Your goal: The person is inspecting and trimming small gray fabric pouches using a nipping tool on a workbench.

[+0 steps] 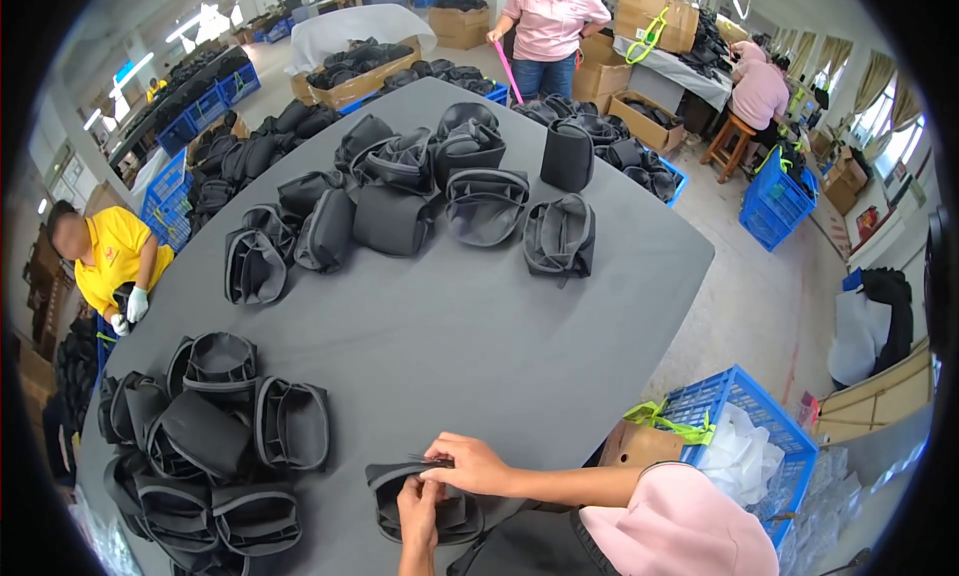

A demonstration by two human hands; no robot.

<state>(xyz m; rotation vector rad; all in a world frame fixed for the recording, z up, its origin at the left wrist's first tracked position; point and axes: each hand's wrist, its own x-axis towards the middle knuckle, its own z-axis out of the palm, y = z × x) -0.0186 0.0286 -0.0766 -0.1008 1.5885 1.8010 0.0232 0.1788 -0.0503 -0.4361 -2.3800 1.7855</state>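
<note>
The grey table (479,366) filled most of the view, its near left part hidden under a cluster of black pouches (205,431) that overlapped so much that they were hard to count. A looser group of pouches (395,216) stood toward the far corner, reaching along the far edge. Beyond the near right edge, a blue crate (699,398) held crumpled white sheeting (744,451), the crate's lower part concealed. Past the far edge stood a person in pink (547,21), head cut off by the frame; at the left edge, a person in yellow (110,256) handled something dark, too indistinct to identify.

The worked pouch (460,516) lay at the near edge, opening upward, partly covered by both hands. The right hand (474,464) was closed around a slim dark tool (437,462), mostly hidden by the fingers. The left hand (418,506) pinched the pouch near its rim, the exact contact obscured.
</note>
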